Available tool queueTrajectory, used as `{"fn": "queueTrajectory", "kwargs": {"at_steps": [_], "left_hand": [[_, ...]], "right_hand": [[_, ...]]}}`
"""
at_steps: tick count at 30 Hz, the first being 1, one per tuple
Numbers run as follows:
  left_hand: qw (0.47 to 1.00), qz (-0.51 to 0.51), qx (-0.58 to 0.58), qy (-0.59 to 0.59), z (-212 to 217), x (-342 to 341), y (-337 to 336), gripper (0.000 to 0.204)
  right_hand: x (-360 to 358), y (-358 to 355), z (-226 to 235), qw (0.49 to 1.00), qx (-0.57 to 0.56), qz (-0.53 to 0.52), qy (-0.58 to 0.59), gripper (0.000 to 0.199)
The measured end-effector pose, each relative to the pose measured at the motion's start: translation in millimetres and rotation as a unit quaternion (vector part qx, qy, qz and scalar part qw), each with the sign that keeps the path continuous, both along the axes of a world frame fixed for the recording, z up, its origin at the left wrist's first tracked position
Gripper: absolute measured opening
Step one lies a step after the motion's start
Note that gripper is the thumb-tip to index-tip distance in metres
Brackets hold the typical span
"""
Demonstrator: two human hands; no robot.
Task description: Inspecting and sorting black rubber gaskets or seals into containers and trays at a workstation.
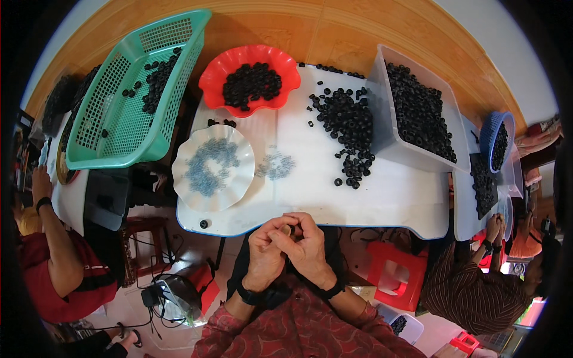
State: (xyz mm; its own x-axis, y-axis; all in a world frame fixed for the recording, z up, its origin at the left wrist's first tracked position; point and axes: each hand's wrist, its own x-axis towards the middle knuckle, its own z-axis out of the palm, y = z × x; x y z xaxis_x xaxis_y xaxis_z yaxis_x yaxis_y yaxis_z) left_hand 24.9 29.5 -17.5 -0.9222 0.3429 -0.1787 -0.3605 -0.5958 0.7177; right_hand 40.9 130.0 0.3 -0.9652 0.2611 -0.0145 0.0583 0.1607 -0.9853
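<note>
My left hand (265, 250) and my right hand (309, 249) meet at the table's near edge, fingers curled in and thumbs pressed together. Whatever they pinch is too small and covered to name. Ahead and to the left, a white wavy-rimmed plate (243, 190) holds many small, thin, bluish see-through pieces (206, 179). More such pieces (276, 164) lie beside it on the white table (298, 197). A loose heap of small black ring-like parts (346, 122) spreads to the right, and a single black part (204, 224) sits near the front left corner.
Behind the plate stands a red scalloped bowl (209, 74) of black parts. A green basket (113, 158) is at left, a translucent bin (412, 143) full of black parts at right. People work on both sides; a red stool (377, 268) stands below right.
</note>
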Motion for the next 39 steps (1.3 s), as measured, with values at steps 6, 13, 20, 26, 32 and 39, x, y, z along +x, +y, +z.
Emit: {"fn": "queueTrajectory", "kwargs": {"at_steps": [6,13,20,26,32,39], "left_hand": [[0.999,0.003,0.054,-0.004,1,-2,1,0.021],[0.995,-0.001,0.089,-0.035,1,-5,0,0.024],[0.985,-0.014,0.167,-0.044,8,-8,-2,0.027],[0.982,-0.021,0.184,-0.027,7,-8,-5,0.028],[0.988,-0.001,0.143,-0.051,8,-6,-5,0.031],[0.988,0.0,0.152,-0.031,3,-5,-9,0.035]], "right_hand": [[-1,2,2,1.0,0.013,0.006,0.028,0.043],[4,3,9,0.999,0.031,0.012,-0.008,0.047],[6,-4,12,0.999,0.023,0.004,0.026,0.057],[6,-4,21,1.0,0.007,0.017,0.004,0.058],[7,-3,11,0.999,-0.006,0.027,0.04,0.056],[7,-3,9,0.999,-0.009,0.033,0.027,0.059]]}}
